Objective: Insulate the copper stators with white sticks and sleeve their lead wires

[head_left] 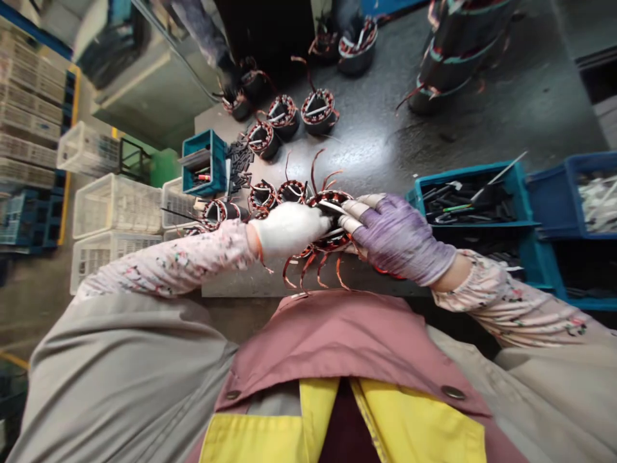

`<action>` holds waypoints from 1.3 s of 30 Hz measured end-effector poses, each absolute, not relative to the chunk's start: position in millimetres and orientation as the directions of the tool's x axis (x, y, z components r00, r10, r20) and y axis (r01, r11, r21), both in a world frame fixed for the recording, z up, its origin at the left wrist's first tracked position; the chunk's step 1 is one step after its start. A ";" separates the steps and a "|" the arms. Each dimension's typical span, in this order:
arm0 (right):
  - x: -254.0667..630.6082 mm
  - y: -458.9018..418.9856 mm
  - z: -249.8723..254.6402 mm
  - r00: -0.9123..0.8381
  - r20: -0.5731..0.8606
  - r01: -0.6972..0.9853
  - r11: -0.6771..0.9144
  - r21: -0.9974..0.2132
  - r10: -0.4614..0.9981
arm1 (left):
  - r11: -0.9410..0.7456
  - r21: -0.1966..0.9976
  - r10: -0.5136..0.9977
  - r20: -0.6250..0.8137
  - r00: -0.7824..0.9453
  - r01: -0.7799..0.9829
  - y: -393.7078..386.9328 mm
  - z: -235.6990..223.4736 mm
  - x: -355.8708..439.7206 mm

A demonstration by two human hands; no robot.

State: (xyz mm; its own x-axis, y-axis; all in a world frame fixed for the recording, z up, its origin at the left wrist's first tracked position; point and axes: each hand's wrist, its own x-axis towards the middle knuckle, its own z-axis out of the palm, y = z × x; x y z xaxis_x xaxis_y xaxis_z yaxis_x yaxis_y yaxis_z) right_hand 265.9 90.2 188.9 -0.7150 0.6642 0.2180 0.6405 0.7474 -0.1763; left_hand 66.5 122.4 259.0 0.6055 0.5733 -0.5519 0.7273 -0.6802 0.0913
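L hand in white glove (289, 228) & R hand in purple glove (398, 238): fingers narrow, both gripping copper-wound stator (332, 218) betw. them, over work bench (385, 141). More stators (263, 196) just past L fingers; blue bin (470, 173) beyond R fingers.

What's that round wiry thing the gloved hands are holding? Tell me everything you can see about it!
It's an electric motor stator: a short, dark metal ring packed with coppery wire coils, with thin white strips in its middle. Long reddish wire ends curl out. The white-gloved left hand and purple-gloved right hand hold it, hiding much of it.
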 end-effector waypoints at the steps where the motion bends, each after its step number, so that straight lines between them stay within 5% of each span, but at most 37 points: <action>1: 265.5 90.2 189.4 -0.716 0.208 0.643 0.746 -0.176 0.666 | -0.682 -0.005 0.592 -0.591 0.548 0.731 118.2 262.7 74.3; 3: 265.4 90.1 190.1 -0.724 0.194 0.645 0.749 -0.149 0.662 | -0.697 -0.127 0.577 -0.684 0.446 0.706 114.1 269.8 88.0; 5: 266.6 89.1 189.5 -0.733 0.197 0.642 0.758 -0.116 0.651 | -0.682 -0.105 0.561 -0.710 0.425 0.724 117.9 272.7 93.0; 12: 270.7 81.8 186.9 -0.733 0.227 0.634 0.765 -0.113 0.641 | -0.387 0.193 0.574 -0.715 0.399 0.902 119.9 250.9 73.8; 17: 267.8 81.6 187.5 -0.729 0.176 0.651 0.750 -0.118 0.661 | -0.449 0.502 0.447 -0.591 0.672 0.740 86.7 263.0 81.6; 20: 279.5 74.2 180.9 -0.709 0.250 0.608 0.751 -0.258 0.659 | -0.409 0.623 0.586 -0.382 0.715 0.667 83.8 280.5 53.6; 23: 291.3 68.9 174.7 -0.539 0.418 0.487 0.676 -0.554 0.731 | -0.519 0.442 0.741 -0.194 0.643 0.732 82.3 273.1 25.1; 25: 284.2 75.9 175.6 -0.380 0.417 0.429 0.557 -0.711 0.826 | -0.603 0.317 0.704 -0.220 0.675 0.732 79.0 250.9 25.9; 31: 199.9 147.4 197.7 -0.489 -0.078 0.555 0.241 -0.796 0.869 | -0.648 0.302 0.613 -0.338 0.714 0.699 77.6 196.0 67.1; 33: 190.3 162.6 203.3 -0.479 -0.133 0.479 0.132 -0.868 0.868 | -0.716 0.319 0.532 -0.328 0.781 0.621 83.3 200.1 61.3; 37: 225.7 150.3 197.5 -0.103 0.021 0.053 0.027 -0.998 0.994 | -0.590 0.625 0.583 -0.109 0.805 0.511 111.9 215.8 25.4; 39: 250.6 130.9 185.7 0.122 0.066 0.120 0.051 -0.991 0.990 | -0.409 0.819 0.724 0.022 0.689 0.403 140.1 212.6 11.0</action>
